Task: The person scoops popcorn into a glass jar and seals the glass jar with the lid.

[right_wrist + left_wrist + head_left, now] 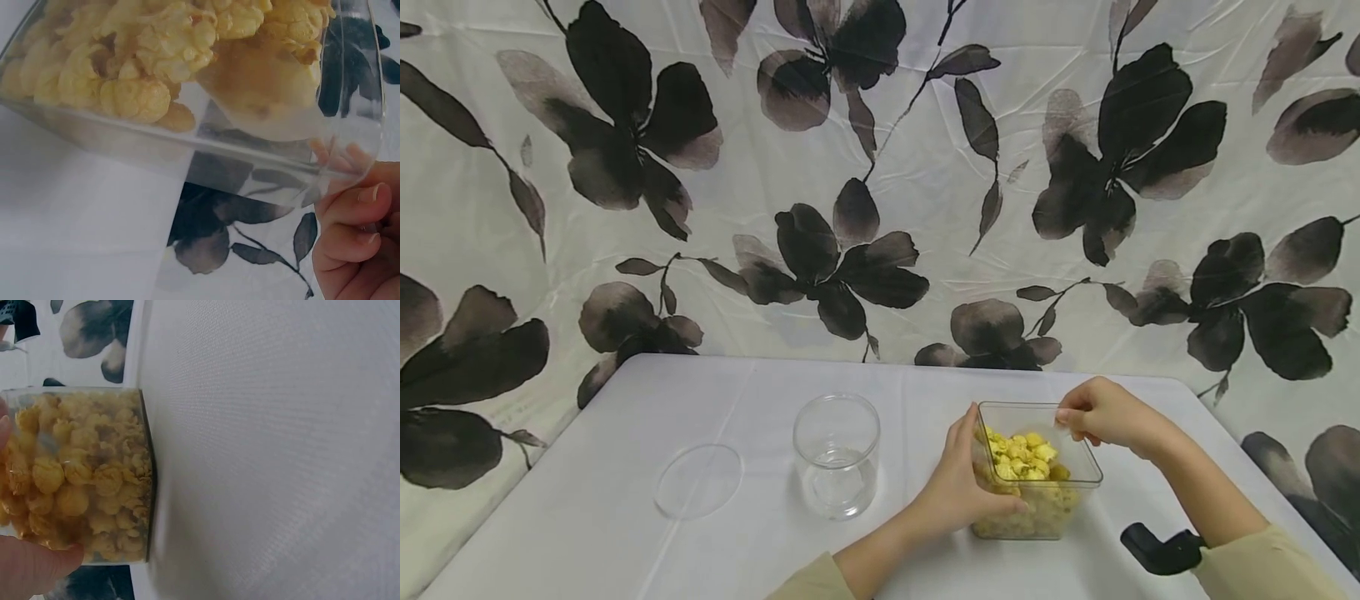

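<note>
A clear square plastic container point(1082, 482) partly filled with yellow popcorn point(1021, 455) stands on the table at right of centre. My left hand point(957, 483) grips its left side, the thumb lying across the near wall; in the left wrist view that thumb point(40, 565) presses the clear side. At the far right corner, my right hand point(1108, 414) pinches the container's rim with curled fingers. Through the clear wall in the right wrist view, part of the right hand's fingers point(353, 212) shows beside the rim. Popcorn pieces point(162, 50) fill the upper part of that view.
Left of the container, a clear round jar point(837, 458) stands upright without a lid on it. Farther left, a clear round disc point(698, 482), like a lid, lies flat on the white table point(587, 517). Behind hangs a floral cloth point(925, 167). A black strap piece point(1161, 550) sits at the right wrist.
</note>
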### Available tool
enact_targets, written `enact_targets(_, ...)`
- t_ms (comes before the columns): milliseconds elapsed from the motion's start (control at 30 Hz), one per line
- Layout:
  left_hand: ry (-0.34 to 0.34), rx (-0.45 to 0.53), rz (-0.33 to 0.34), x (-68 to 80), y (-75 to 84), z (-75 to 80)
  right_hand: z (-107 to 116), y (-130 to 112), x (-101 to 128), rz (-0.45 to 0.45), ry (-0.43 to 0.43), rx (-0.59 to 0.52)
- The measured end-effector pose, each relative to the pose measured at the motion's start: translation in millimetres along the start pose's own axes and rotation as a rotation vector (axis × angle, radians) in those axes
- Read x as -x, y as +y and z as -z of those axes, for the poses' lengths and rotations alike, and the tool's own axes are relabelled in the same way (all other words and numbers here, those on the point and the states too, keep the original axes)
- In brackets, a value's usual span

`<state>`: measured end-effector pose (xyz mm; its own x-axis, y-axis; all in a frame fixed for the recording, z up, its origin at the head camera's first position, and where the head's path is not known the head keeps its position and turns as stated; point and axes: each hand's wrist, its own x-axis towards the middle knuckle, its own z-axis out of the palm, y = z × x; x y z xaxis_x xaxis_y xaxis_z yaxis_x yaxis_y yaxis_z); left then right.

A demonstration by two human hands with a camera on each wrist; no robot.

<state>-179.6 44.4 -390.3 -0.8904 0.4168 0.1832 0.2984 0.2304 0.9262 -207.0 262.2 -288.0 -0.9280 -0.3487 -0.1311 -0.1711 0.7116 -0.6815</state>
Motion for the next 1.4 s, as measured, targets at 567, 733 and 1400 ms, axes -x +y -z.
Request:
enact_targets(567, 0.0, -0.018, -0.003, -1.5, -1.1, -1.1, -3.4, 6.3, 4.0, -0.065, 0.076, -0.081)
enact_targets(733, -0.001, -0.014, 0.001, -1.3, -0.9, -1.3, -2.9, 6.5, 3.9, -0.066, 0.077, -0.082)
enact_targets(1400, 0.007, -0.007, 0.003, -1.9, 0.5, -1.1, 3.5, 12.2, 5.8, -0.044, 0.03, -0.131)
